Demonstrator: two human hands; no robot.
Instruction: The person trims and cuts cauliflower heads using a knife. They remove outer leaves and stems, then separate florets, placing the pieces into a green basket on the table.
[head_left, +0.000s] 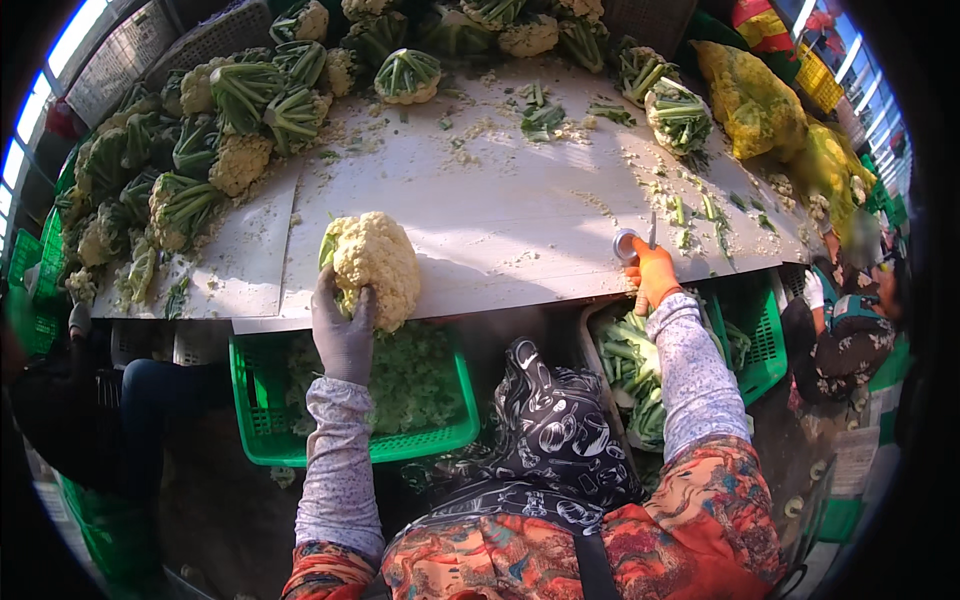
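A cream cauliflower head (376, 268) is gripped in my left hand (343, 334), which wears a grey glove. It is held up over the front edge of the white worktable (480, 187), with a bit of green leaf on its left side. My right hand (654, 271), in an orange glove, is closed around a tool with a round metal ring (625, 244) at its end. A narrow blade (653, 229) points up from the same hand; whether ring and blade form one tool, I cannot tell. Leaf scraps and cauliflower crumbs lie beyond that hand.
Untrimmed cauliflowers (247, 97) are heaped along the left and back. Under the table edge stand a green crate (244, 405) of florets and a container of cut leaves (634, 367). Yellow mesh bags (750, 97) sit at right. People work on both sides, one with a white-gloved hand (814, 289).
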